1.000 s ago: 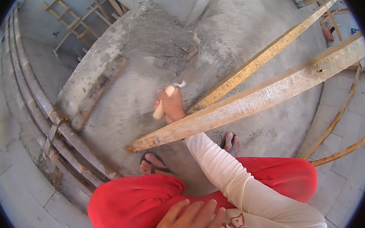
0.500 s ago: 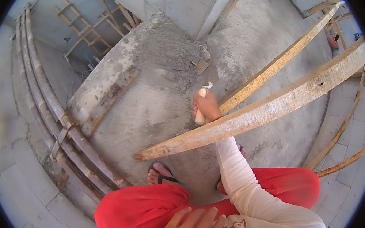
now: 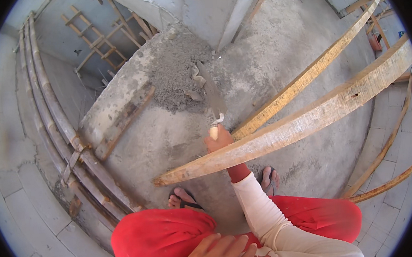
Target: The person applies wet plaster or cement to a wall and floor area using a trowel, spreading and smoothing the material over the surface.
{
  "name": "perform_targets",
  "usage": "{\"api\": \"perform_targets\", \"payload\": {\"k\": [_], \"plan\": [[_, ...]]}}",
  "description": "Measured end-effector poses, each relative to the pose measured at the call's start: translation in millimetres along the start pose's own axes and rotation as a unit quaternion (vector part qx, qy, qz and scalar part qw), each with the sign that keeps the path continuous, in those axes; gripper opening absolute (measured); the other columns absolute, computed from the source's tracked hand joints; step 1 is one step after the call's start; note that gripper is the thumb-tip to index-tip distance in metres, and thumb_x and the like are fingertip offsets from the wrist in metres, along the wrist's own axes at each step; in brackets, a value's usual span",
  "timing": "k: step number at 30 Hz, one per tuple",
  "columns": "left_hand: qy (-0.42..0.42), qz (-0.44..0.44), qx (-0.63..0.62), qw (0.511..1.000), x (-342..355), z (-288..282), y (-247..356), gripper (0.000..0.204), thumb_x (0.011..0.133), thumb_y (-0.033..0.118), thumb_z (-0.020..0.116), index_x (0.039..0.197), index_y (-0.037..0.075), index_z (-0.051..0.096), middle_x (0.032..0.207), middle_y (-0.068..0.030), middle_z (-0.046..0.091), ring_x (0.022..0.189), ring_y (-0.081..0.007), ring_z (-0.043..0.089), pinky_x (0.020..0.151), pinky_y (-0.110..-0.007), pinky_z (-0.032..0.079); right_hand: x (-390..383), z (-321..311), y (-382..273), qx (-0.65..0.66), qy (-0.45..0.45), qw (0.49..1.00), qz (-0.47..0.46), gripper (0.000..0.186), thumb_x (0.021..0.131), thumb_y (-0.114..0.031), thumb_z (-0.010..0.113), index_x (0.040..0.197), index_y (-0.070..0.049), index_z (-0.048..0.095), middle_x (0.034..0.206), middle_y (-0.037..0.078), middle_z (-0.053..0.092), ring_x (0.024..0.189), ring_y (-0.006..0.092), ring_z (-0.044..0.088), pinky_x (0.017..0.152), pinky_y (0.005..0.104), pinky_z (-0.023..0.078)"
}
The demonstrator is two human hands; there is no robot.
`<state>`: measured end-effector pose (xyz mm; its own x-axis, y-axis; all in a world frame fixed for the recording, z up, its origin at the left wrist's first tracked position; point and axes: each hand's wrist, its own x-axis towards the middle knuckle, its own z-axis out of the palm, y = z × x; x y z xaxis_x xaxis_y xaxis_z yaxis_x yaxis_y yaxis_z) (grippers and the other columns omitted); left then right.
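Note:
My right hand (image 3: 221, 140) is closed around the pale wooden handle of a trowel (image 3: 214, 97). The trowel's grey, mortar-smeared blade points away from me, at the right edge of a heap of wet mortar (image 3: 171, 80) on the concrete floor. A lump of mortar lies along the blade's left side. Part of my right wrist is hidden behind a wooden beam (image 3: 282, 128) that crosses above it. My left hand (image 3: 217, 254) rests at my lap, fingers spread, holding nothing.
A second, thinner timber (image 3: 312, 73) slants off to the far right. Several long poles (image 3: 56, 105) tied together lie at the left. A flat board (image 3: 126, 122) sits by the mortar. Beyond the ledge stands a wooden ladder-like frame (image 3: 95, 38); a wall corner (image 3: 212, 18) rises ahead.
My right hand has moved forward and slightly left with the trowel. The blade now shows clearly beside the mortar, which looks looser and more heaped. My left hand stays at my lap.

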<state>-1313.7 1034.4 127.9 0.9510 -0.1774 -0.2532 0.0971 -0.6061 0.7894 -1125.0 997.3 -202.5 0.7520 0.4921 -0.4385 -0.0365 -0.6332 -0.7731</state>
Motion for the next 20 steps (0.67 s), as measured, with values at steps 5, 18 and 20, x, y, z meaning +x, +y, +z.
{"api": "perform_targets", "payload": {"k": [5, 18, 20], "plan": [[-0.008, -0.002, 0.016, 1.0, -3, -1, 2, 0.036, 0.098, 0.025, 0.059, 0.129, 0.009, 0.064, 0.133, -0.0103, 0.062, 0.122, -0.0259, 0.058, 0.107, -0.045, 0.041, 37, -58, -32, 0.281, -0.022, 0.95, 0.133, 0.01, 0.091, -0.008, 0.062, 0.097, -0.006, 0.054, 0.07, 0.003, 0.057, 0.052, 0.0143, 0.057, 0.045, 0.0339, 0.049], [-0.008, 0.007, 0.013, 1.0, -5, 2, 4, 0.039, 0.097, 0.028, 0.062, 0.131, 0.009, 0.064, 0.135, -0.0115, 0.062, 0.123, -0.0271, 0.058, 0.108, -0.047, 0.042, 19, -28, -32, 0.108, -0.06, 0.987, 0.099, 0.024, 0.091, -0.014, 0.067, 0.105, -0.001, 0.053, 0.075, 0.012, 0.064, 0.052, 0.0218, 0.065, 0.044, 0.0396, 0.052], [-0.016, 0.021, 0.036, 0.999, -5, 4, 2, 0.041, 0.096, 0.027, 0.062, 0.133, 0.009, 0.064, 0.135, -0.0124, 0.062, 0.124, -0.0276, 0.058, 0.109, -0.047, 0.041, 24, -42, -20, 0.107, -0.045, 0.987, 0.109, 0.026, 0.091, -0.015, 0.068, 0.108, -0.002, 0.053, 0.076, 0.012, 0.065, 0.051, 0.0225, 0.065, 0.044, 0.039, 0.052]]}}
